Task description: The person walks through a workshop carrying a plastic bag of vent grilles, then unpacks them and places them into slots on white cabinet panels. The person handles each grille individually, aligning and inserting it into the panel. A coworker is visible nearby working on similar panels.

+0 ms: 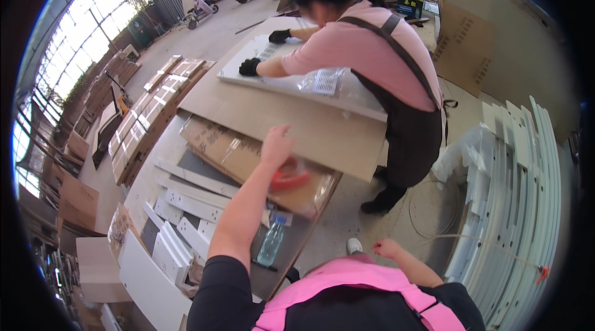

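Note:
My left hand (pixel 277 145) reaches out over the near edge of a large cardboard sheet (pixel 322 139). Its fingers look loosely apart, with nothing seen in them. By that wrist, blurred, is a red tape dispenser (pixel 289 177) above a long taped cardboard box (pixel 229 148). My right hand (pixel 387 248) hangs low by my side, its fingers curled, and nothing shows in it. Across the sheet, a co-worker (pixel 384 58) in pink and a dark apron leans over a white panel (pixel 291 86), pressing it with black-gloved hands. Clear plastic film covers part of the panel.
A plastic bottle (pixel 271 243) stands on the table near my left forearm, with white slotted strips (pixel 192 201) beyond. Tall white profiles (pixel 527 207) stack at the right, with a cable (pixel 427 236) across the floor. Wrapped cartons (pixel 158 111) are piled at the left.

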Action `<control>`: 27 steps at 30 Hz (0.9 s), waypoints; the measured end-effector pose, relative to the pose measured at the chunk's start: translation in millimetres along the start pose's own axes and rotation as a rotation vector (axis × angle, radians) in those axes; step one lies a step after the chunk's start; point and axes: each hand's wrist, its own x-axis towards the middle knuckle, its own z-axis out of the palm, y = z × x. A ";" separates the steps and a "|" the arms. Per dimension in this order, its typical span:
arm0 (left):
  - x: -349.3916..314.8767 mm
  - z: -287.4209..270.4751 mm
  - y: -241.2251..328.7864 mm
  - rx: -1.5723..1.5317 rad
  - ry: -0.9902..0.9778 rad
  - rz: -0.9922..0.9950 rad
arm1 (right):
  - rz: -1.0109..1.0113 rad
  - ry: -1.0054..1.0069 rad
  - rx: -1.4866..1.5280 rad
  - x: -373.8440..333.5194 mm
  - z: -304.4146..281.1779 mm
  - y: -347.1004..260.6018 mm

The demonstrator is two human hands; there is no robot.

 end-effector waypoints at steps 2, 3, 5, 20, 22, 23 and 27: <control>49.3 36.6 32.8 0.221 -0.138 -0.004 | 0.049 0.063 0.119 2.2 -18.1 22.1; 69.3 54.6 45.6 0.298 -0.080 0.062 | 0.111 0.085 0.207 1.5 -25.2 36.6; 103.3 88.1 64.8 0.451 0.000 0.166 | 0.238 0.121 0.295 -5.9 -32.8 69.7; 182.2 118.8 38.5 0.427 -0.052 -0.223 | 0.252 -0.128 0.921 -19.0 -106.8 19.5; 158.4 105.2 26.2 0.406 -0.035 -0.149 | -0.008 -0.199 0.923 -0.1 -147.6 -33.0; 147.1 95.8 23.3 0.432 -0.048 -0.116 | -0.107 -0.208 1.016 6.8 -164.8 -61.7; 100.3 54.7 25.3 0.234 -0.121 -0.073 | -0.381 -0.282 1.318 30.7 -209.1 -169.0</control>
